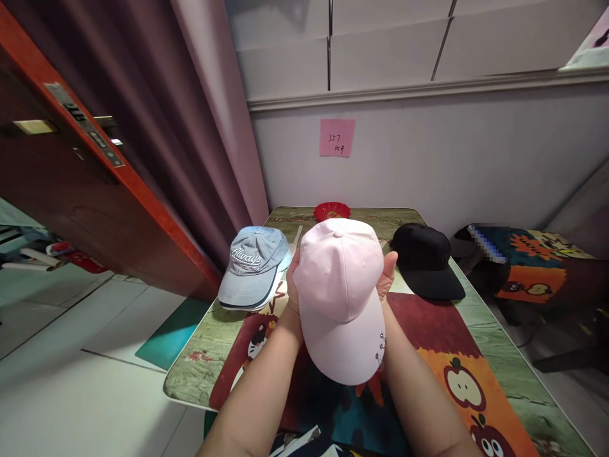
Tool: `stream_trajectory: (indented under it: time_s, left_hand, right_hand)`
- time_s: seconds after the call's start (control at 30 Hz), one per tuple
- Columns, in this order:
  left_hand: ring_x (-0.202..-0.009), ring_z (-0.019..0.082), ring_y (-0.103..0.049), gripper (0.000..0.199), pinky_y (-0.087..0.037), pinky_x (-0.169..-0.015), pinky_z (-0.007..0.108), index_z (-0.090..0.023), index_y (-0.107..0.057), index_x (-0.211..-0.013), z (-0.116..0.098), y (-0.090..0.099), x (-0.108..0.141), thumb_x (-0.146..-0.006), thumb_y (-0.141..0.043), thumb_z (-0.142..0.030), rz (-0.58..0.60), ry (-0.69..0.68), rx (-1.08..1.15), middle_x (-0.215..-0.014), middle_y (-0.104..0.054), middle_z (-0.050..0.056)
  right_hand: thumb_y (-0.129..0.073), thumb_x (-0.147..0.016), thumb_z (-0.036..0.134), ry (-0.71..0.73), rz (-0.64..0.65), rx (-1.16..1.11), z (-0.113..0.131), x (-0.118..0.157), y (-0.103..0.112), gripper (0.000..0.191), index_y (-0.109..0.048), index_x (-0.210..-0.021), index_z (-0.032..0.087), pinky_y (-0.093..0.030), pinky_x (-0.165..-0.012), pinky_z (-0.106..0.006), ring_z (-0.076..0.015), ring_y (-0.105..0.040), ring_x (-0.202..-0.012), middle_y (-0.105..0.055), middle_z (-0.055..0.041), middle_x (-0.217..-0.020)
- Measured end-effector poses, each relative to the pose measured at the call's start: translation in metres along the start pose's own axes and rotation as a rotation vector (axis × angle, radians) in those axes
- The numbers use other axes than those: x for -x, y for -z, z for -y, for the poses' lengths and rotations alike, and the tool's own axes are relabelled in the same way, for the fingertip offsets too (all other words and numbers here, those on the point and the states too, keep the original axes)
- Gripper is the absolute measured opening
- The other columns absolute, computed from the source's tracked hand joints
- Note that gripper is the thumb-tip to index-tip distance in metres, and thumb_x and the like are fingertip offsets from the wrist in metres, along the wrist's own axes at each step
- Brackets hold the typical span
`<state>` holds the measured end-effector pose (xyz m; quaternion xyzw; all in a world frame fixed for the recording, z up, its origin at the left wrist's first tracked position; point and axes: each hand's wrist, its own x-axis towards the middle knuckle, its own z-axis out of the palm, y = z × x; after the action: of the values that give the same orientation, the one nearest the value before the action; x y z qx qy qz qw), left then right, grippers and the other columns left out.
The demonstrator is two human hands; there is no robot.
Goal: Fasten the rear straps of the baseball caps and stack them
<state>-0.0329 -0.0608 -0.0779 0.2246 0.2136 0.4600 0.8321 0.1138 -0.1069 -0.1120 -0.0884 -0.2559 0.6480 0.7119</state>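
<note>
A pale pink baseball cap is between my two hands above the table, its brim pointing toward me. Several small metal rings pierce the brim's right edge. My left hand supports the cap's left side, with most of its fingers hidden behind it. On the opposite side, my right hand presses against the cap, the fingertips showing past its edge. A light blue-grey cap with white lettering rests on the table at left, on top of at least one other pale cap. A black cap lies at right.
The table has a green wood-look top and a colourful mat. A red dish stands at its far edge. A pink note is stuck to the wall. At left are a curtain and an open door.
</note>
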Motion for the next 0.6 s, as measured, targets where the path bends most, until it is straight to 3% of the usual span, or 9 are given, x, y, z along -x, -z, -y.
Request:
stream_trajectory:
  time_s: [0.13,0.3,0.5,0.6]
  left_hand:
    - [-0.128,0.033,-0.060,0.055,-0.044,-0.114,0.045,-0.018,-0.068,-0.125,0.005,0.005,-0.005,-0.092,-0.052,-0.058,0.067,0.004,0.067,-0.115,-0.076,0.009]
    - [-0.137,0.041,-0.050,0.093,-0.036,-0.116,0.056,-0.015,-0.060,-0.136,0.003,-0.004,-0.006,-0.080,-0.040,-0.086,0.224,0.057,0.114,-0.133,-0.068,0.014]
    - [-0.134,0.040,-0.053,0.074,-0.037,-0.116,0.054,-0.012,-0.065,-0.128,-0.005,-0.016,-0.007,-0.087,-0.047,-0.071,0.201,0.094,0.067,-0.127,-0.070,0.016]
    - [-0.132,0.039,-0.055,0.067,-0.040,-0.114,0.054,-0.014,-0.067,-0.123,-0.011,-0.019,-0.008,-0.087,-0.048,-0.067,0.179,0.084,0.003,-0.122,-0.073,0.015]
  right_hand:
    - [-0.047,-0.078,0.085,0.041,-0.052,-0.101,0.007,0.001,-0.004,0.076,-0.070,-0.122,0.027,-0.030,-0.117,-0.056,-0.0323,-0.058,-0.131,-0.075,-0.0048,-0.121]
    - [-0.045,-0.072,0.092,0.092,-0.129,-0.167,0.009,-0.002,-0.010,0.087,-0.069,-0.125,0.028,-0.032,-0.116,-0.057,-0.0339,-0.060,-0.128,-0.071,-0.0058,-0.130]
    - [-0.057,-0.080,0.075,0.172,-0.316,-0.134,0.008,-0.004,0.008,0.055,-0.073,-0.114,0.037,-0.037,-0.114,-0.048,-0.0265,-0.065,-0.120,-0.078,0.0009,-0.111]
    - [-0.051,-0.069,0.090,0.081,-0.326,-0.027,0.010,-0.003,0.014,0.068,-0.073,-0.110,0.040,-0.041,-0.109,-0.050,-0.0286,-0.061,-0.125,-0.076,0.0033,-0.117]
